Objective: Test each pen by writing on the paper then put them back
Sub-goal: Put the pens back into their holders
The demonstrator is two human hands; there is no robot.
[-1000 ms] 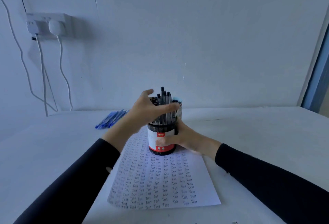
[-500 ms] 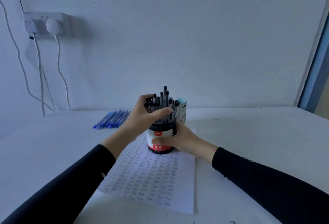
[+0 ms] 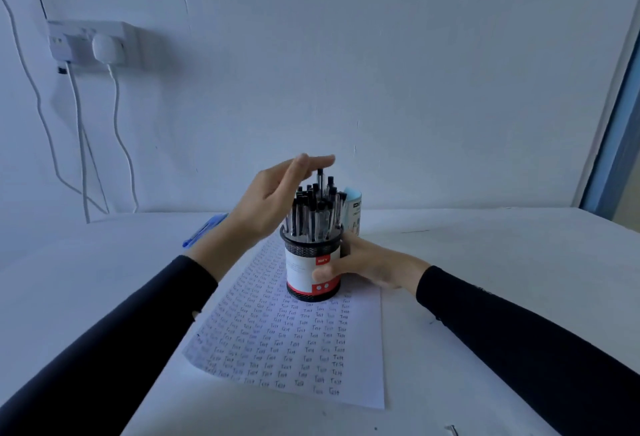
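Left hand (image 3: 273, 200): released, fingers straight above the black pens (image 3: 315, 210)
Right hand (image 3: 363, 260): grasping the pen holder (image 3: 304, 269) at its right side
Pen holder: upright on the paper (image 3: 294, 342), far end
Blue pens (image 3: 204, 229): far left on the table (image 3: 485, 262)

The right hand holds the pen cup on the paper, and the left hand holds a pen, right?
Not quite. The head view shows the left hand holding nothing, fingers straight over the black pens. The right hand does hold the pen cup on the paper.
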